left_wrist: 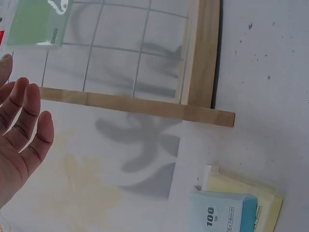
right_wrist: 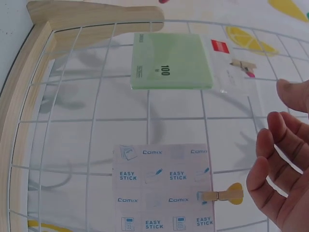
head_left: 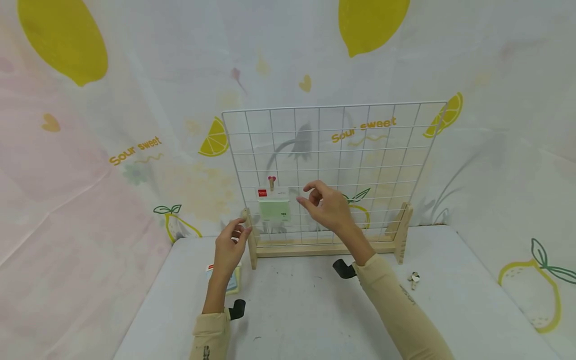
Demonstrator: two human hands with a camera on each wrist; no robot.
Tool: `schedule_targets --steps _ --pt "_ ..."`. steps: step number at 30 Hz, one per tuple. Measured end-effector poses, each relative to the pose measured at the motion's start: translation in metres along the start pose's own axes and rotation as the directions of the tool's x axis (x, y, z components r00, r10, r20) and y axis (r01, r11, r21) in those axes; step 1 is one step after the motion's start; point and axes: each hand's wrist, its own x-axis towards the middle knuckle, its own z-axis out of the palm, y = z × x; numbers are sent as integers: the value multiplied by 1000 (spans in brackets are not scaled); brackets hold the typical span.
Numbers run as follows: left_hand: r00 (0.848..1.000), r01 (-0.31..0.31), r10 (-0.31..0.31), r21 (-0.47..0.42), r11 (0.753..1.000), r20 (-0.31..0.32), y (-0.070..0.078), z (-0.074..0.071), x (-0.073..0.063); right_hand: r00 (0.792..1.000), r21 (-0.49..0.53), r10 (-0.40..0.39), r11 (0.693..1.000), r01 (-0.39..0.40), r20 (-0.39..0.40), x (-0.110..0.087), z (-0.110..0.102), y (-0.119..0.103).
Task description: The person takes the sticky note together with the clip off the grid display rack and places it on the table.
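A pack of green sticky notes [head_left: 275, 207] in clear wrapping hangs on the white wire grid [head_left: 319, 170] from a small wooden clothespin [head_left: 272, 184] with a pink heart. My right hand [head_left: 330, 207], fingers bent and holding nothing, is raised in front of the grid just right of that pack. In the right wrist view, a printed Comix pad [right_wrist: 161, 188] hangs beside the green one from a clothespin [right_wrist: 219, 195] with a yellow heart; my right hand hides it in the head view. Near the stand's left foot, my left hand [head_left: 230, 245] is loosely curled around nothing.
Blue [left_wrist: 222, 210] and yellow [left_wrist: 268, 193] sticky-note packs lie on the white table [head_left: 288, 315], behind my left forearm. Small clips [head_left: 414, 280] lie at the right. Wooden feet [head_left: 403, 232] and a crossbar hold the grid up before a lemon-print backdrop.
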Motion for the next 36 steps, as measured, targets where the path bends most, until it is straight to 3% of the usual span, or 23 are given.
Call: schedule_targets --steps 11,19,27,36 --pt "1000 -11 10 13 1000 6 2 5 5 1000 -16 -11 1000 11 3 9 10 -6" --pt "1000 -9 9 37 999 -18 1 10 5 999 35 -31 999 30 15 13 18 -9" --pt "1000 11 -11 46 999 1 0 13 10 999 47 -34 998 33 25 17 23 -14" --pt "1000 3 -3 24 1000 -2 8 21 13 999 49 -43 998 42 11 23 28 -22"
